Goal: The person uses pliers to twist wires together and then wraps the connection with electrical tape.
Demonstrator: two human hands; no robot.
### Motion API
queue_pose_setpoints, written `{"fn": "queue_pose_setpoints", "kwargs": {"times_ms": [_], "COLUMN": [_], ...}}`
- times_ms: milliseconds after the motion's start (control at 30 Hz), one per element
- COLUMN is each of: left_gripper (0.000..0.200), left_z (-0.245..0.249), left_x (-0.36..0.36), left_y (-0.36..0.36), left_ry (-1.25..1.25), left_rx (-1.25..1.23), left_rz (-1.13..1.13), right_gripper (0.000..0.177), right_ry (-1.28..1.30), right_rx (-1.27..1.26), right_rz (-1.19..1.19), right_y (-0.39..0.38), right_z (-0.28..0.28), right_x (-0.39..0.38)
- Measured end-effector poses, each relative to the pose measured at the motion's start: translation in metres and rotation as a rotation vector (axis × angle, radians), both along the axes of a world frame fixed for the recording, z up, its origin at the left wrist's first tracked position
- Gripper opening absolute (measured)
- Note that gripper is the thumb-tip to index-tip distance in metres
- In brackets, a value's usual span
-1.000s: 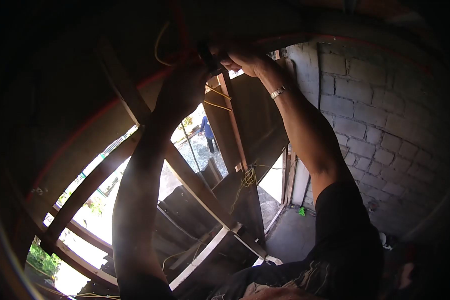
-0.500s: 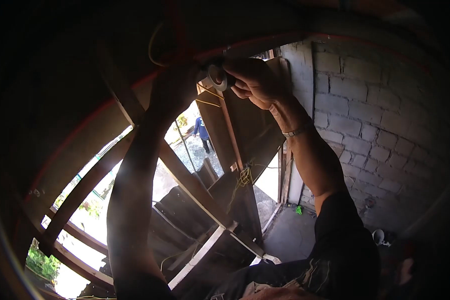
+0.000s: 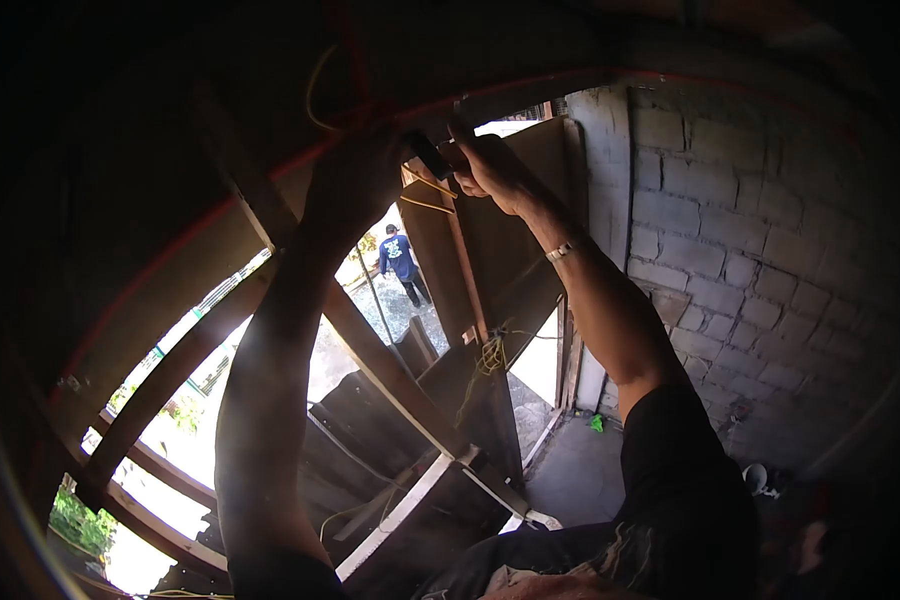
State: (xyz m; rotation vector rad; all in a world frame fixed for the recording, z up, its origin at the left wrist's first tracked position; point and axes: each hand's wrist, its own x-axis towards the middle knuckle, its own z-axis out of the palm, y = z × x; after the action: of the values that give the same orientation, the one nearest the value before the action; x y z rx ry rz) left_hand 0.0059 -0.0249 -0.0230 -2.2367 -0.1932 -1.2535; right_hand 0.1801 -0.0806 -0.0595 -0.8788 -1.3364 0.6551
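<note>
My right hand (image 3: 485,172) is raised high in front of me, its fingers closed on a roll of black tape (image 3: 431,157). The roll is turned edge-on, so its dark outer band shows. Beside it, my left hand (image 3: 360,170) is up in deep shadow, close to the roll; its fingers cannot be made out. Just under the hands, yellow wire (image 3: 428,205) sticks out in short lengths in front of a wooden post (image 3: 462,250). A thin pale cable (image 3: 312,95) curves down from the dark area above my left hand.
A tangle of yellow wire (image 3: 492,352) hangs lower on the post. Wooden beams (image 3: 390,375) cross below my arms, with dark corrugated sheets (image 3: 355,425) beneath. A block wall (image 3: 715,230) stands at right. Outside, a person in a blue shirt (image 3: 398,258) is on the gravel.
The tape roll has turned from showing its round face and hole to edge-on. My right hand has shifted slightly and its wrist has rotated. The person outside has come more into view.
</note>
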Motion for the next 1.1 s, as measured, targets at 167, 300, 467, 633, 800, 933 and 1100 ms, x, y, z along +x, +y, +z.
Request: {"fn": "queue_pose_setpoints", "kwargs": {"times_ms": [167,300,467,633,800,933,1100], "left_gripper": [0.016,0.015,0.012,0.014,0.016,0.011,0.010], "left_z": [-0.002,0.002,0.004,-0.002,-0.004,-0.006,-0.001], "left_x": [0.002,-0.001,0.002,0.004,0.006,0.005,0.003], "left_y": [-0.003,0.000,-0.007,0.006,0.002,0.007,0.007], "left_ry": [0.045,0.121,0.140,0.022,-0.016,0.118,0.163], "left_rx": [0.029,-0.056,-0.172,0.082,0.033,0.047,0.002], "left_rz": [0.015,0.043,-0.034,0.009,0.041,0.056,0.022], "right_gripper": [0.034,0.023,0.050,0.060,0.051,0.039,0.026], "right_ry": [0.034,0.244,0.014,0.010,0.074,0.174,0.438], "right_rx": [0.087,0.076,0.175,-0.032,0.041,-0.008,0.082], "right_rz": [0.306,0.629,0.317,0.031,0.203,0.363,0.581], "right_y": [-0.038,-0.037,0.013,0.021,-0.016,-0.060,-0.005], "right_z": [-0.008,0.025,0.054,0.018,-0.019,0.004,0.038], "right_x": [0.013,0.017,0.006,0.003,0.010,0.002,0.011]}}
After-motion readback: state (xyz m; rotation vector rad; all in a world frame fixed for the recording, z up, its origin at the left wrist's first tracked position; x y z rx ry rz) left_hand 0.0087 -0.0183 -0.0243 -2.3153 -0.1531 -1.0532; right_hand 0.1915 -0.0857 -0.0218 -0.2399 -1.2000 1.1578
